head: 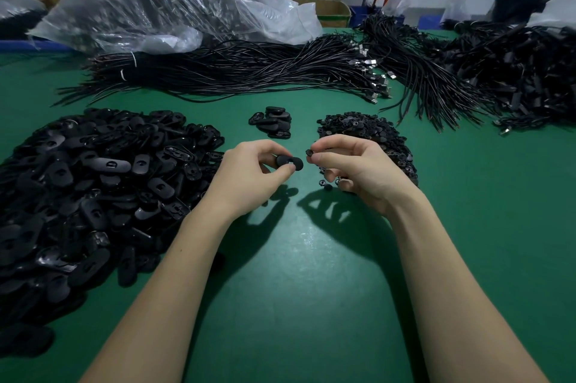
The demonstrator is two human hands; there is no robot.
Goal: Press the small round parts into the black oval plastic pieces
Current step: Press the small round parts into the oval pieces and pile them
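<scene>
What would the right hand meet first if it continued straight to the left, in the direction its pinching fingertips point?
Most likely the black oval piece pinched by the left hand. The right hand holds a small round part just beside it, though depth is uncertain.

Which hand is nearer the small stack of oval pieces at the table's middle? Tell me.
Left. The left hand sits just below the small stack, slightly to its left; the right hand lies farther off, in front of the round-parts pile.

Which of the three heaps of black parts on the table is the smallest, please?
The small stack of oval pieces at centre, beyond both hands, between the two bigger heaps.
</scene>
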